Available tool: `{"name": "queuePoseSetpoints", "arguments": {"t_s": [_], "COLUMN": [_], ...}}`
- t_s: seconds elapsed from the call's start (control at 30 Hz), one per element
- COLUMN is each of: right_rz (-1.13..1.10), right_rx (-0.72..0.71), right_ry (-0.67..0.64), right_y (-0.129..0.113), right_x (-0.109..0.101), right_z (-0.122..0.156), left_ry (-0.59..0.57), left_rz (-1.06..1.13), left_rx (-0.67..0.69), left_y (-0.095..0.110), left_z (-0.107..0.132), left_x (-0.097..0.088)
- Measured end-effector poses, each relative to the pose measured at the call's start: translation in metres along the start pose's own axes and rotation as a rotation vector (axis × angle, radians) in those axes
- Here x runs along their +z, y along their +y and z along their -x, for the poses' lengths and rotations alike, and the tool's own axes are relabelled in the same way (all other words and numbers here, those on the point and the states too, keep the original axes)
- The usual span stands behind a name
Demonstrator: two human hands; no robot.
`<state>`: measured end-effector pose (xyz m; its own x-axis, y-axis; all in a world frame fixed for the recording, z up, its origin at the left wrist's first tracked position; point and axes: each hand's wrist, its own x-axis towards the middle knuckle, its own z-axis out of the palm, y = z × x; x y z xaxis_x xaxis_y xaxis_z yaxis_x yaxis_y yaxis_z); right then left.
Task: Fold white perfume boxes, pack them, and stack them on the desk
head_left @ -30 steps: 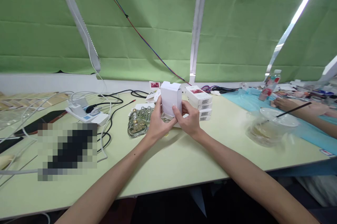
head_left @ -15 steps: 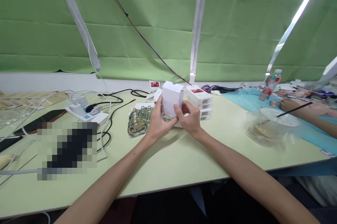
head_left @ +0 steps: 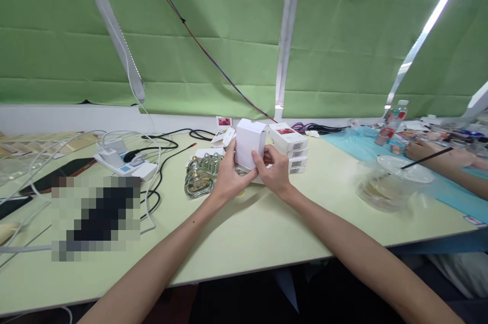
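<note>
Both hands hold a small white cardboard box upright above the table. My left hand wraps its left side and lower edge. My right hand grips the lower right corner, its thumb pressed on the face toward me. Just left of my left hand lie several clear glass bottles with gold-coloured parts, partly hidden behind the fingers. Behind my right hand stands a stack of white boxes with barcodes on their ends and a red picture on the top one. The underside of the held box is hidden by my fingers.
A power strip with plugs and tangled cables lies at the left, near a dark phone. To the right stands a lidded plastic cup with a black straw. Beyond it, another person's arm rests over blue sheeting.
Hardly anything differs. The box in my hands has shifted very slightly down, and my grip on it looks the same.
</note>
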<state>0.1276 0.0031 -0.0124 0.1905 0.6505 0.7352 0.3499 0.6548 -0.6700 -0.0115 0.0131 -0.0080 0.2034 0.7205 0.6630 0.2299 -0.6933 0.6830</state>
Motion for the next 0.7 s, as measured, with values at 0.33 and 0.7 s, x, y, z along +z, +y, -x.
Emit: {"name": "queuePoseSetpoints", "arguments": {"t_s": [0.33, 0.7], "right_rz": [0.007, 0.005], "right_rx": [-0.003, -0.01], "right_ry": [-0.011, -0.013], "right_y": [0.0016, 0.0043], "right_x": [0.0006, 0.0004], "right_z": [0.0005, 0.001], "left_ry": [-0.012, -0.013], "left_rz": [0.007, 0.015], "left_rx": [0.0, 0.001], "left_y": [-0.0004, -0.0005], "left_z": [0.0, -0.0002], "left_x": [-0.0001, 0.0]}}
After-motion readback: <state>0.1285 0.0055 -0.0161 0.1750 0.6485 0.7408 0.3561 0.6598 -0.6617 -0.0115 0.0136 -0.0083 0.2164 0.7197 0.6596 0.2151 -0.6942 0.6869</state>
